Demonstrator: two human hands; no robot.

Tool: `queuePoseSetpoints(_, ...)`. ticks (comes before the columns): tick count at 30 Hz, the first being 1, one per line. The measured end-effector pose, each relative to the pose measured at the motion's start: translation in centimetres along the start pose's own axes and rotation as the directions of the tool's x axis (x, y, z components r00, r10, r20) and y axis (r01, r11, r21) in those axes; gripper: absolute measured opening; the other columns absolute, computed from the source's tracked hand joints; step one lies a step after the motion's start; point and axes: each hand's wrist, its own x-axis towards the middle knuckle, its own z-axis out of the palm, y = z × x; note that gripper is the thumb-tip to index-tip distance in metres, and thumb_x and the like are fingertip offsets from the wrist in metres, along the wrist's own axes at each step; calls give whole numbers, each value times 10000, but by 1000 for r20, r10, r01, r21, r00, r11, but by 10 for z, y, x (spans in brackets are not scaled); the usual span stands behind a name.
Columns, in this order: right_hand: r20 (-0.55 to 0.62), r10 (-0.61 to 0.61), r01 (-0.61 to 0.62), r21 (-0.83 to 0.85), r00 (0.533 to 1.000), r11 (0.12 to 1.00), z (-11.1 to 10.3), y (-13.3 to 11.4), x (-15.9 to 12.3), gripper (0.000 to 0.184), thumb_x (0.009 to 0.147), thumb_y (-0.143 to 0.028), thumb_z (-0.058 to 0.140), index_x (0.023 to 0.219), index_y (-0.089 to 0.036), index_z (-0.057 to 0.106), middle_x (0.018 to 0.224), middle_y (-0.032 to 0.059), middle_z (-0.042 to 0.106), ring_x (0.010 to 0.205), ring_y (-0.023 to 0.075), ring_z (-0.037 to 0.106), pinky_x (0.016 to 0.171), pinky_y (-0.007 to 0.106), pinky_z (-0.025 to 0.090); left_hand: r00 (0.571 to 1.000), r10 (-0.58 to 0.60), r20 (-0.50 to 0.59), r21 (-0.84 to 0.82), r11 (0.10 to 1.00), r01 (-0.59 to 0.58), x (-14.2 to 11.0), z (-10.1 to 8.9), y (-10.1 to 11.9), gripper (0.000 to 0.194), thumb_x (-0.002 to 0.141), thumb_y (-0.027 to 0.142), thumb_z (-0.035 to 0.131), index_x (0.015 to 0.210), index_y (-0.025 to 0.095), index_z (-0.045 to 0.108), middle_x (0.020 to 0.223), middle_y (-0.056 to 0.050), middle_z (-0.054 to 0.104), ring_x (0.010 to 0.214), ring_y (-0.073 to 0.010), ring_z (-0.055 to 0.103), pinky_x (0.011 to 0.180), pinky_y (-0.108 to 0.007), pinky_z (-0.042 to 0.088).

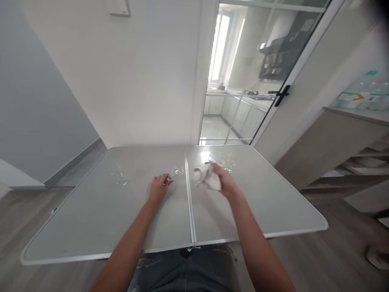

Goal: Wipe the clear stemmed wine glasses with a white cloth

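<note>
Desk: pale grey top (91, 211), light rim, set against a white wall (146, 81); a seam (189, 198) divides it front to back.
Left grip (158, 187): fingers curled, thumb and forefinger close together at a clear piece (177, 171) left of the seam; cannot tell whether it is pinched.
Right grip (226, 181): closed on a whitish cloth (213, 179), over the right half, motion-blurred; contact with the top cannot be told.
Cloth: bunched, a rounded end toward the seam, too blurred to read.
Right bits (228, 167): clear, shiny, scattered just beyond the right grip, partly hidden by it.
Left bits (119, 176): clear, small, loosely grouped on the left half, well apart from the left grip.
Near edge: dark jeans (185, 271) below, between the forearms.
Door (243, 73): glazed, black handle (282, 95), beyond the far right edge; kitchen units (243, 115) visible through it.
Far right: clear bottles (364, 95) on top of a shelf unit (337, 142).
</note>
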Motion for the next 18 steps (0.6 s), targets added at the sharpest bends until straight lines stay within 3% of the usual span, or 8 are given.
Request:
queuePoseSetpoints(3, 86, 132, -151, 275, 988, 950, 46, 26, 30, 365, 819, -465, 709, 1062, -193, 707, 982, 86, 759, 928, 257, 714, 814, 380, 589, 1000, 7, 8, 26, 1000, -7, 2, -3, 3, 220, 942, 441, 570, 998, 232, 614, 815, -23, 694, 738, -187, 612, 827, -357, 376)
queuePoseSetpoints(5, -20, 158, -139, 369, 987, 919, 60, 40, 45, 296, 811, -401, 727, 1015, -188, 704, 932, 68, 754, 901, 228, 707, 804, 340, 582, 1000, 10, 16, 56, 998, -11, 1, -5, 6, 220, 940, 434, 584, 998, 225, 624, 809, -21, 700, 745, -182, 626, 829, -350, 371)
queuePoseSetpoints(7, -129, 169, -105, 395, 977, 913, 63, 52, 56, 293, 840, -439, 690, 1001, -194, 704, 941, 50, 743, 910, 205, 694, 798, 303, 570, 999, 29, 26, 87, 996, -31, 0, -7, 8, 222, 929, 432, 613, 989, 220, 637, 795, -20, 704, 755, -180, 639, 831, -344, 364)
queuePoseSetpoints(10, -223, 108, -37, 302, 969, 953, 57, 67, 65, 380, 851, -523, 652, 1080, -225, 702, 948, 24, 723, 918, 185, 672, 746, 260, 550, 998, 68, 8, 109, 992, -69, -1, -7, 9, 226, 913, 433, 646, 982, 218, 651, 780, -17, 703, 749, -173, 645, 820, -339, 357)
queuePoseSetpoints(14, -378, -11, 96, 207, 926, 974, 51, 82, 68, 427, 799, -518, 717, 1109, -230, 661, 917, 32, 709, 893, 198, 658, 702, 269, 538, 992, 77, -98, 97, 993, -68, -2, -7, 4, 223, 905, 426, 663, 973, 213, 650, 758, -5, 692, 698, -159, 631, 803, -337, 358)
queuePoseSetpoints(18, -227, 51, 25, 318, 973, 948, 53, 93, 70, 370, 827, -546, 685, 980, -216, 617, 894, 64, 700, 830, 217, 656, 663, 322, 532, 977, 37, -212, 91, 996, -18, -2, -6, 0, 230, 898, 420, 672, 983, 207, 648, 738, -3, 689, 662, -157, 617, 795, -339, 368)
